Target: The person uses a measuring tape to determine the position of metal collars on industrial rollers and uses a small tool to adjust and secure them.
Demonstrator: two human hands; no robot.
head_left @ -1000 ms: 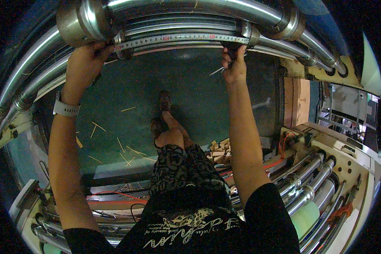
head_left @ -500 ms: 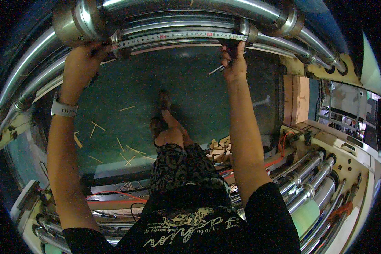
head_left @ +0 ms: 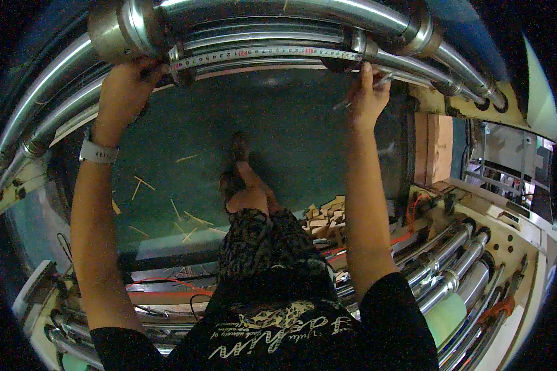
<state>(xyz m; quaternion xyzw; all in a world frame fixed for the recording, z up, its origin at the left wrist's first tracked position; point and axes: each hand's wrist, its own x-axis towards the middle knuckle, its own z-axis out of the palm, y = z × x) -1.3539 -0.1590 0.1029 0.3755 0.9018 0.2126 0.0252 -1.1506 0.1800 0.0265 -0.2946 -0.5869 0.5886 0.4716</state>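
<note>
A white tape measure (head_left: pixel 253 54) with dark and red marks is stretched along the steel shafts in front of me. Its left end meets my left hand (head_left: pixel 128 89), whose fingers are closed on it beside a metal collar. The tape's right end lies by a second collar (head_left: pixel 355 44). My right hand (head_left: pixel 370 102) is just below that end, thumb up and near the tape; whether it touches is unclear. Closed in that hand is a slim silvery tool (head_left: pixel 385 80), poking out on both sides; its exact kind is hidden.
Thick steel shafts (head_left: pixel 278 15) with large collars cross above the tape. More rollers (head_left: pixel 448 272) stand behind me at lower right, with red hoses (head_left: pixel 402 238) near them. Cardboard scraps (head_left: pixel 325 219) are piled by my legs, and thin strips (head_left: pixel 176 210) are scattered on the green floor (head_left: pixel 278 154).
My right hand has moved right, away from the tape's end, and turned; the slim tool in it has swung round. My left hand stays at the tape's left end, shifted slightly right.
</note>
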